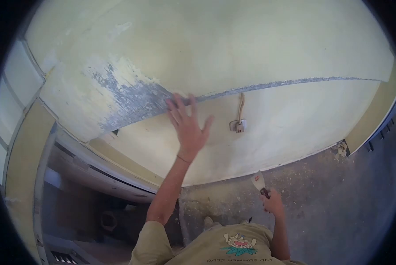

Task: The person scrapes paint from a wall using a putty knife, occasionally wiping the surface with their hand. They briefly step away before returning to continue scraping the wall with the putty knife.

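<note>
The left hand (191,132) is raised against the wall (260,44), palm forward, fingers spread wide and holding nothing; its fingertips overlap the lower edge of a bare grey patch (138,99), though whether they touch it I cannot tell. The patch lies up and to the left of that hand, toward the wall's left edge, and narrows rightward into a thin grey strip (273,85) whose long axis runs across the wall almost to its right edge.

The scraper (259,182) is low on the right, in front of the wall's bottom edge. The right hand (274,203) is closed around its handle, the blade pointing upward and slightly left. So the left hand is much nearer the patch, and the scraper is well apart from it. An outlet box (238,126) with a cable (241,106) sits between strip and scraper.
</note>
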`<state>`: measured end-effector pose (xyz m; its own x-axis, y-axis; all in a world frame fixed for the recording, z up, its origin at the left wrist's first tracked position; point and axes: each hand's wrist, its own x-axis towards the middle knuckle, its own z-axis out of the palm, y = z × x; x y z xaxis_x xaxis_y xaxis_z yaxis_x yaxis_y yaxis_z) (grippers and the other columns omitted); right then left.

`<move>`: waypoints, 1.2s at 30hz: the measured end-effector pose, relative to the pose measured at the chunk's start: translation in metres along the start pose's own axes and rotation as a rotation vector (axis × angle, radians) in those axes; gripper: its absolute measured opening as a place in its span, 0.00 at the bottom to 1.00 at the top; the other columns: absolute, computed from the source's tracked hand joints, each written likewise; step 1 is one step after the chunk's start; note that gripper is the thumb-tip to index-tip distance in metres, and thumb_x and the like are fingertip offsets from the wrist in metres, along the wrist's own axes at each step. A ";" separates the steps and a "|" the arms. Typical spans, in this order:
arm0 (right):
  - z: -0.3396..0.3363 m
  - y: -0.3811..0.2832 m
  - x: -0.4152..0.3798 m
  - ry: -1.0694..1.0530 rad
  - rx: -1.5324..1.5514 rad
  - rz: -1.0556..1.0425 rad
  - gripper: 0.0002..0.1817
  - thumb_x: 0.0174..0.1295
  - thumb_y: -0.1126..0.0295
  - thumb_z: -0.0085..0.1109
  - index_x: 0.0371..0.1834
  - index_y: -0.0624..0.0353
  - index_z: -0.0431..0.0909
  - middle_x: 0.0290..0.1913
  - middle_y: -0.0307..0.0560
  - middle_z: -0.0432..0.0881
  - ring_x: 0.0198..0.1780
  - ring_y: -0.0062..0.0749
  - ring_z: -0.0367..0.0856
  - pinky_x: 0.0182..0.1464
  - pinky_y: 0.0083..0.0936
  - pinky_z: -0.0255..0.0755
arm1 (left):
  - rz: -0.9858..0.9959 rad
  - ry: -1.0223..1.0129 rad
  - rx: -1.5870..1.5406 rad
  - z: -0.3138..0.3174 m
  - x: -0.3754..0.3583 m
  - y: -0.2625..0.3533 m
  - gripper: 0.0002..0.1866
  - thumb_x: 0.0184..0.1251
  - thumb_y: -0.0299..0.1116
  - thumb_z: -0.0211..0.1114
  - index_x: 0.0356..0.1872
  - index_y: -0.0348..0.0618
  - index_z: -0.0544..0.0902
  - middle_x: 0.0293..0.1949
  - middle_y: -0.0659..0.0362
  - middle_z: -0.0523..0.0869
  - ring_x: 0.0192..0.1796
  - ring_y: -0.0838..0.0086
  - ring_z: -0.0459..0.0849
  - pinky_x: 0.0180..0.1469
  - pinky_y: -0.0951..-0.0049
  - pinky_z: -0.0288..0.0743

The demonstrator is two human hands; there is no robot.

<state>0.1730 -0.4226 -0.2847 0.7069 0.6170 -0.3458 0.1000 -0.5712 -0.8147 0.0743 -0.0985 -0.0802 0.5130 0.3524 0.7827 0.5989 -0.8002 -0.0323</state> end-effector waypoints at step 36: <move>-0.010 0.076 -0.031 -0.354 -0.350 0.174 0.24 0.66 0.56 0.58 0.59 0.61 0.77 0.49 0.49 0.85 0.41 0.38 0.85 0.38 0.38 0.77 | -0.482 0.053 0.118 -0.002 -0.022 -0.038 0.60 0.47 0.43 0.73 0.77 0.36 0.43 0.78 0.41 0.41 0.79 0.44 0.38 0.74 0.38 0.39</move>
<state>0.1656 -0.4907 -0.3310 0.4603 0.6071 -0.6477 0.2726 -0.7910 -0.5476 0.0394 -0.0763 -0.0950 0.1305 0.6415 0.7560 0.8272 -0.4908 0.2737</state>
